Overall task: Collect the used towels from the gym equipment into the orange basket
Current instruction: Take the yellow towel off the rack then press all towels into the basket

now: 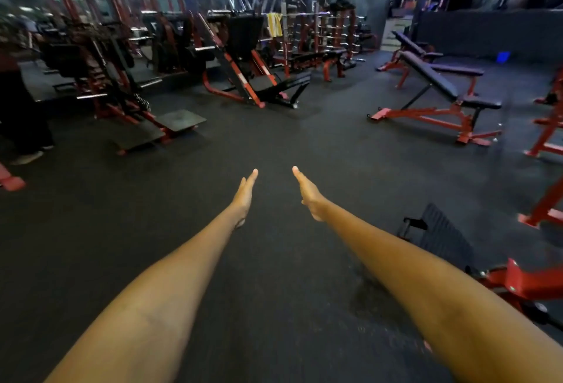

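Note:
Both my arms stretch straight out over the dark rubber floor. My left hand [245, 195] and my right hand [307, 192] are flat with straight fingers, palms turned toward each other, holding nothing. A yellow towel [274, 24] hangs over a bar on the red rack far ahead, well beyond my hands. No orange basket is in view.
A red and black leg-press machine [253, 71] stands ahead left of centre. Adjustable benches [432, 90] stand to the right. More red machines line the left side [100, 77]. A person's dark legs [21, 117] are at the left edge. A red frame [518, 282] sits close on my right.

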The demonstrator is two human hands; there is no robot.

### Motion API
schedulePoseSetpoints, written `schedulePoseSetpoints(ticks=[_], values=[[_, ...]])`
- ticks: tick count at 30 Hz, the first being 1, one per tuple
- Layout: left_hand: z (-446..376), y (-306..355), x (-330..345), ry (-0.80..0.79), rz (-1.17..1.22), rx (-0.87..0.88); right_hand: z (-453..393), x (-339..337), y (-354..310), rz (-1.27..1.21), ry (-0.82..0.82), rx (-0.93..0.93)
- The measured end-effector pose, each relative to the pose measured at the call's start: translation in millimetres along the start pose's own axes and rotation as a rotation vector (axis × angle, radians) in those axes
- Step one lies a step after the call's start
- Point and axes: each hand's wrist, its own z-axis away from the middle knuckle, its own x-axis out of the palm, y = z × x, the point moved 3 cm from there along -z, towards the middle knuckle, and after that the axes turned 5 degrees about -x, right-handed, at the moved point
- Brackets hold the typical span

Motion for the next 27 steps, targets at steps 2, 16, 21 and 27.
schedulePoseSetpoints(ticks=[2,16,21,27], values=[[-38.1,20.1,2.4,0.012,0.023,0.014,-43.8,-8.2,-15.3,-0.011,-0.008,-0.014],[-333.2,109.3,11.6,0.059,0.038,0.029,-342.4,-43.4,-24.5,-0.001,-0.045,0.005],[-443.0,171.0,21.6,0.061,-0.012,0.056,-465.4,-73.2,-51.0,-0.017,0.017,0.026],[-582.4,248.9,53.7,0.071,-0.138,0.084,-608.2,-126.1,-76.0,-0.012,0.172,-0.008]])
